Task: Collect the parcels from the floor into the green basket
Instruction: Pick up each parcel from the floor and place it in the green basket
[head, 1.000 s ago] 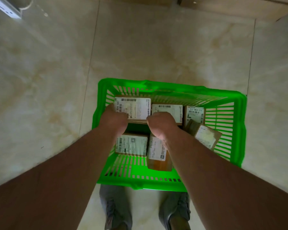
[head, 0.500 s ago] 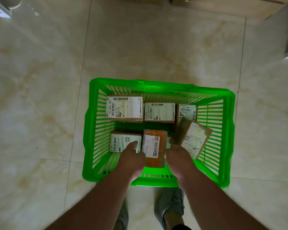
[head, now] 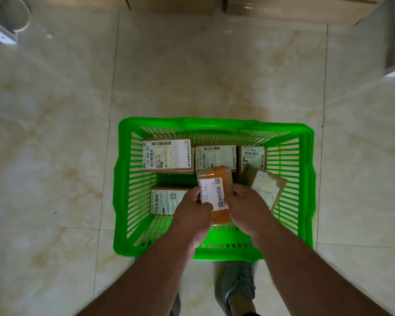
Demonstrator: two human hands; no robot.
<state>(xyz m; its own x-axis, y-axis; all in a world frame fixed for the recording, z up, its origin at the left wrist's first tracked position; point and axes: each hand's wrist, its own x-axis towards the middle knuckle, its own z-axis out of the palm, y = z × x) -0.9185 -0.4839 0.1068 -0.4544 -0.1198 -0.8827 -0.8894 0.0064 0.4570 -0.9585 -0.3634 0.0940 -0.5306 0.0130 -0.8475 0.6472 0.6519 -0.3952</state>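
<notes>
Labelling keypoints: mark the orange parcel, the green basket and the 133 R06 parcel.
orange parcel point(head: 216, 176): head view, bare orange top above its label.
green basket point(head: 214, 122): head view, far rim.
133 R06 parcel point(head: 169, 155): head view, middle of its white label.

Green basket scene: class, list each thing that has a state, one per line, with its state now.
green basket: upright on the floor, holding parcels
orange parcel: tilted, gripped by both hands
left hand: gripping the orange parcel
right hand: gripping the orange parcel
tilted parcel: leaning by the right wall
133 R06 parcel: lying flat, label up
</notes>
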